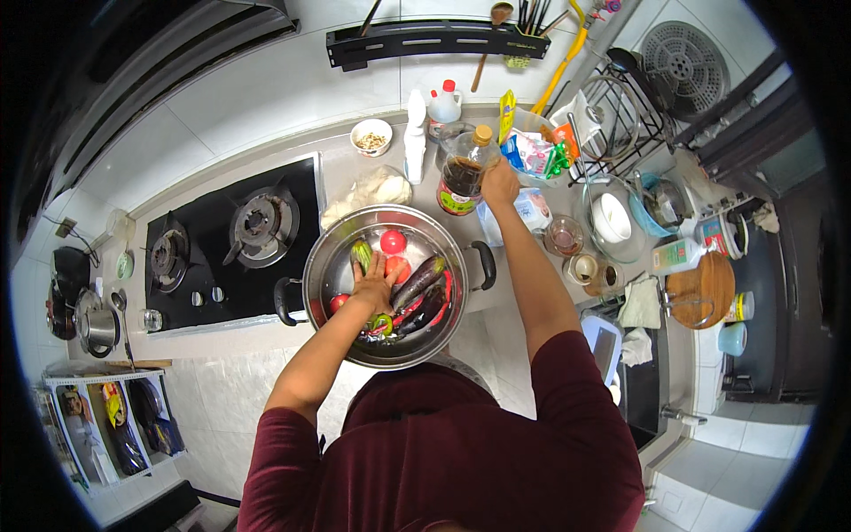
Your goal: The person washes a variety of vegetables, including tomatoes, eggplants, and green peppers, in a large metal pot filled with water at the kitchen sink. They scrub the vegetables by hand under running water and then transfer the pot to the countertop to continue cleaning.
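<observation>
A large two-handled steel pot (312,266) stands before me at the counter's edge, with water and vegetables in it. My left hand (372,286) reaches inside, fingers spread over the vegetables, touching a tomato (397,267). Around it lie another tomato (393,242), a striped green vegetable (362,254), eggplants (419,282), red chili peppers (447,289) and a green pepper (381,324). Behind the pot to the right, my right hand (500,183) is closed at the side of a large plastic bottle (462,174) of dark liquid with a yellow cap; its fingers are partly hidden.
A black gas stove (199,266) is at the left. Behind the pot are a filled plastic bag (372,189), a small bowl (371,138) and a white bottle (415,139). Glass jars (564,236), a glass bowl (628,249) and a sink (641,392) lie to the right.
</observation>
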`<state>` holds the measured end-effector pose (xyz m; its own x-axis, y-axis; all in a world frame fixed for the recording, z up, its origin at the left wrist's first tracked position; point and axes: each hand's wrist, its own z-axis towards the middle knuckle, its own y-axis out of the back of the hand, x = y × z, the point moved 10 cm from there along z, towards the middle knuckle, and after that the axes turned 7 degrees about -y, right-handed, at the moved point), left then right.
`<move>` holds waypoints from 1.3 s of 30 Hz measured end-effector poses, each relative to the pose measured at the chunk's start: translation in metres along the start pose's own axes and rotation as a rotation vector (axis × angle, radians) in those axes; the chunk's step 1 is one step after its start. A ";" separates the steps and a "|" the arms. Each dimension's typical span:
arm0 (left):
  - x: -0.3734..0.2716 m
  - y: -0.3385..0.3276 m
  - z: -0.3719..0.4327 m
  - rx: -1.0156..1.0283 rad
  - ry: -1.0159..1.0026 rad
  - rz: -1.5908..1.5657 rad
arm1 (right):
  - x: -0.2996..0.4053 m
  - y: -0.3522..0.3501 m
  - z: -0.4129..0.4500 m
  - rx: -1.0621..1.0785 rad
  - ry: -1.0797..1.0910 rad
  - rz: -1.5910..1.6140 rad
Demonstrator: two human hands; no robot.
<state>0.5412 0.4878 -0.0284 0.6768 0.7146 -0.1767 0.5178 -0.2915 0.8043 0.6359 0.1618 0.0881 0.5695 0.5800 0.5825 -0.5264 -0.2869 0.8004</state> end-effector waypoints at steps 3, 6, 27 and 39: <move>0.004 0.000 0.001 -0.001 0.028 -0.008 | 0.005 -0.008 0.017 -0.003 -0.028 0.011; 0.007 -0.004 -0.002 0.008 0.061 -0.009 | 0.010 -0.012 0.034 0.019 -0.050 -0.021; 0.003 0.002 -0.001 -0.016 0.095 -0.153 | 0.189 0.041 -0.006 -0.042 0.660 -0.048; 0.011 -0.006 -0.007 -0.047 0.109 -0.222 | 0.223 -0.055 0.041 0.222 0.602 -0.338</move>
<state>0.5416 0.5016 -0.0309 0.4871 0.8230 -0.2922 0.6209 -0.0910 0.7786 0.8177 0.2756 0.1792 0.1985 0.9653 0.1698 -0.2058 -0.1283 0.9702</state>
